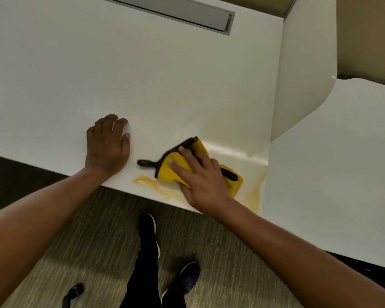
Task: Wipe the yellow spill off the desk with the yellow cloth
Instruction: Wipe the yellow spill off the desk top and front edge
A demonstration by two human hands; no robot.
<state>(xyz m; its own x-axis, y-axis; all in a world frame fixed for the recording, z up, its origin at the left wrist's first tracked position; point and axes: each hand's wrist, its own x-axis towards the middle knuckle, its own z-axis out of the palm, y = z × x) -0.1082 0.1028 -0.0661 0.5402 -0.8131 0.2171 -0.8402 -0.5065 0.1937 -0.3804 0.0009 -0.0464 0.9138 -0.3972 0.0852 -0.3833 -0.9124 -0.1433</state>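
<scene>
Head cam looks straight down at a white desk [165, 74], and the person's right hand [200, 181] is spread flat on top of the yellow cloth [176, 170], pressing it down rather than gripping it, near the front edge. The cloth has dark trim and a dark loop [145, 163] sticking out toward the left hand. Yellow spill [151, 185] shows as smears just left of and below the cloth, plus another streak [255, 196] to its right by the desk's corner joint. Left hand [108, 147] rests palm-down on bare desk, fingers loosely apart, holding nothing, just beside the cloth. One cloth, two hands, two dark shoes [148, 232] on the carpet. No readable writing anywhere that I can see.
</scene>
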